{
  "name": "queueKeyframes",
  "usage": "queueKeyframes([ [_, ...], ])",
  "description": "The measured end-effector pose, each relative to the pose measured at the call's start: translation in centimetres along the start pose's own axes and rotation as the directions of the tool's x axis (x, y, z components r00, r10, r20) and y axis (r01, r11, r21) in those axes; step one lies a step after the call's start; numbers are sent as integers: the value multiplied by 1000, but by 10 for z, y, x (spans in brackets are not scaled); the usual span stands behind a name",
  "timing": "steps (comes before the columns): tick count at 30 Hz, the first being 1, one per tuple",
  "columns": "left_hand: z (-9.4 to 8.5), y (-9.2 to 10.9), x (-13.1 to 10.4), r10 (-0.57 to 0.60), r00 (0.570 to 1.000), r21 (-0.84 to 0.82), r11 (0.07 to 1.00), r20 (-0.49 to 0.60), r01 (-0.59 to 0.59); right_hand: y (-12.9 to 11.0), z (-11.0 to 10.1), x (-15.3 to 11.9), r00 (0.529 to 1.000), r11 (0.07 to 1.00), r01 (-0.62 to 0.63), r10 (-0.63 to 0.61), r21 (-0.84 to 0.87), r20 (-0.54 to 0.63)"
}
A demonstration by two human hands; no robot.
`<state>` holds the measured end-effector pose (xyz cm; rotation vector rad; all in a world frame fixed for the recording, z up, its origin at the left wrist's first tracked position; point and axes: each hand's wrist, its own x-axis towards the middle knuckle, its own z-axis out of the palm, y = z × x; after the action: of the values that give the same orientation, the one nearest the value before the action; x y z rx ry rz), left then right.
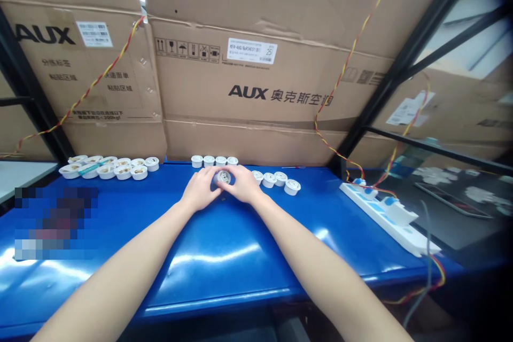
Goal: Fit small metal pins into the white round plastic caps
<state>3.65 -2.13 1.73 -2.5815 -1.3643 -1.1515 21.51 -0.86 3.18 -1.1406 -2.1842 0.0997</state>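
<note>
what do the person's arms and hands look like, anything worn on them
Both arms are bare from the bottom edge of the picture up to the wrists: no sleeves show. The left hand and right hand wear no gloves, and no watch, bracelet or ring is visible. Fingernails are too small to judge.

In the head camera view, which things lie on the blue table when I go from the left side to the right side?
Cluster of open white cups → left hand → small round part held between both hands → right hand → white caps → white power strip.
</note>
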Motion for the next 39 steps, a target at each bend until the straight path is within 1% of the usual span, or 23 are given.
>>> queueKeyframes([
  [4, 1, -1, -1, -31, 999, 21, 999, 39, 30, 17, -7, 2, 994, 962, -66, 86, -264, 64],
  [6, 1, -3, -1, -38, 999, 24, 999, 37, 37, 26, -9, 3, 986, 934, -110, 144, -339, 79],
  [10, 2, -8, 0, -80, 997, 1, 997, 1, 80, 40, -13, 4, 958, 883, -224, 278, -412, 74],
  [14, 2, -15, 1, -165, 986, -44, 985, -22, 164, 48, -17, 3, 897, 808, -344, 433, -479, 86],
  [17, 2, -22, 0, -237, 971, -34, 971, -29, 236, 47, -20, 1, 864, 771, -390, 496, -503, 89],
  [19, 3, -27, -1, -275, 961, 27, 961, 25, 274, 40, -20, -2, 871, 755, -388, 488, -529, 57],
  [20, 3, -30, -2, -287, 956, 66, 957, 65, 283, 35, -20, -2, 887, 757, -368, 460, -539, 42],
  [22, 5, -32, -2, -294, 947, 133, 952, 131, 277, 22, -17, -3, 931, 786, -291, 365, -546, 29],
  [23, 6, -33, -3, -287, 946, 156, 952, 150, 264, 16, -14, -1, 952, 815, -234, 304, -531, 46],
  [25, 7, -33, -3, -267, 951, 178, 955, 158, 239, 7, -6, 5, 974, 846, -149, 214, -512, 71],
  [26, 7, -33, -4, -260, 952, 181, 956, 160, 230, 6, -2, 11, 975, 847, -129, 204, -515, 92],
  [27, 7, -33, -4, -252, 954, 179, 958, 161, 223, 6, 1, 17, 968, 841, -136, 226, -523, 111],
  [30, 6, -34, -4, -229, 961, 163, 965, 157, 204, 17, 8, 36, 924, 805, -219, 352, -551, 148],
  [33, 5, -34, -5, -226, 961, 150, 968, 162, 203, 28, 7, 47, 895, 804, -217, 391, -554, 217],
  [36, 4, -33, -5, -248, 954, 140, 964, 167, 226, 25, 5, 45, 895, 795, -200, 386, -572, 223],
  [39, 4, -31, -5, -271, 949, 108, 961, 159, 256, 11, 2, 35, 910, 784, -180, 362, -594, 202],
])
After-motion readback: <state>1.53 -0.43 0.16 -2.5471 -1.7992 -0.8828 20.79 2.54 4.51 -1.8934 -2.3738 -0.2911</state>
